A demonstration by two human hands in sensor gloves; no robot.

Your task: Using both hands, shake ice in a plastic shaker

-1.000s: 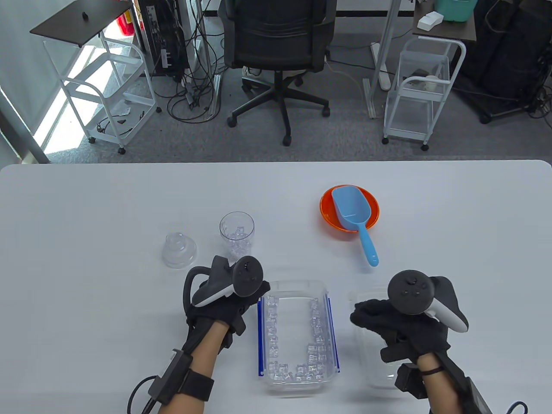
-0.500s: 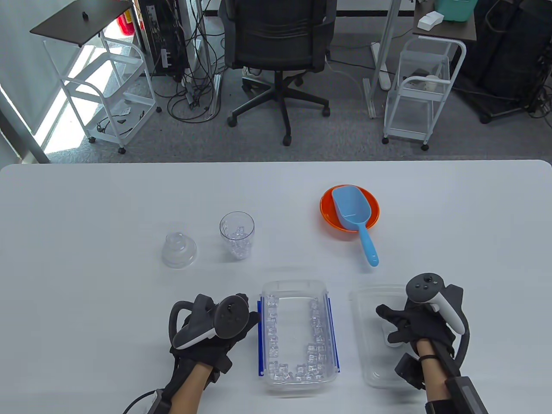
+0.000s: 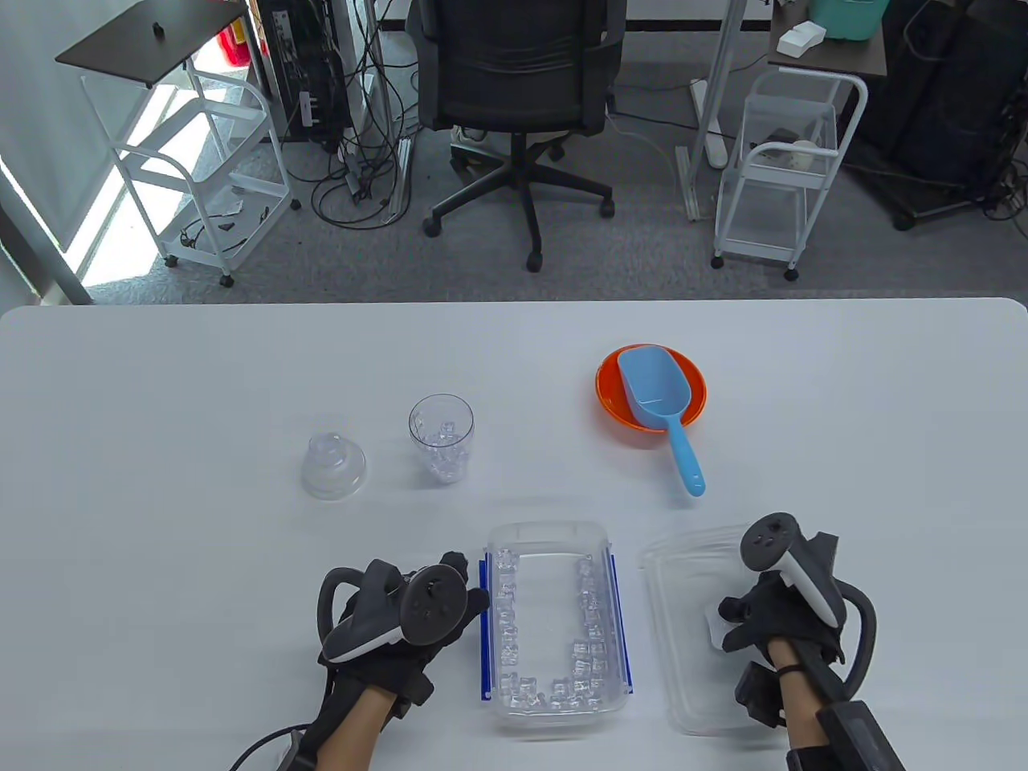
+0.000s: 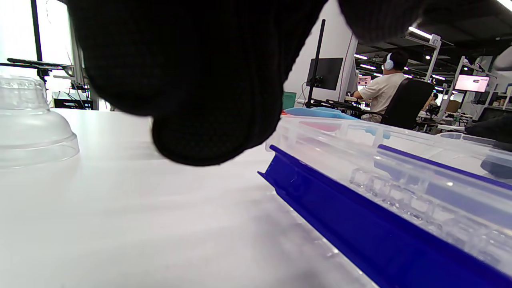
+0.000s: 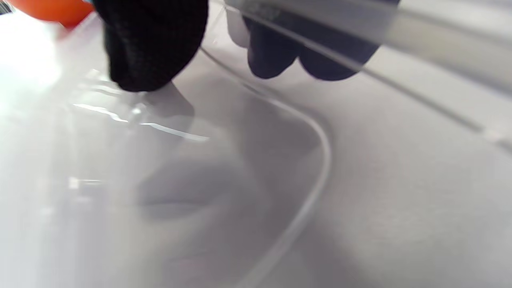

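Looking down at the table (image 3: 161,385), the clear shaker cup (image 3: 441,438) stands upright with ice in it, its domed lid (image 3: 333,466) just beside it at 9 o'clock. The left hand (image 3: 409,622) rests at the blue-edged ice box (image 3: 554,626), fingertips against its left rim, fingers relaxed and gripping nothing. The cup lies at 12 o'clock from this hand, far nearer to it than to the right hand (image 3: 763,622). The right hand pinches the raised edge of the clear box lid (image 3: 683,634). A blue scoop (image 3: 658,401) sits in an orange bowl (image 3: 614,401).

The left wrist view shows dark glove fingers (image 4: 208,100) above the table, the domed lid at 9 o'clock.

The right wrist view shows fingertips (image 5: 152,48) pinching the box lid's rim.
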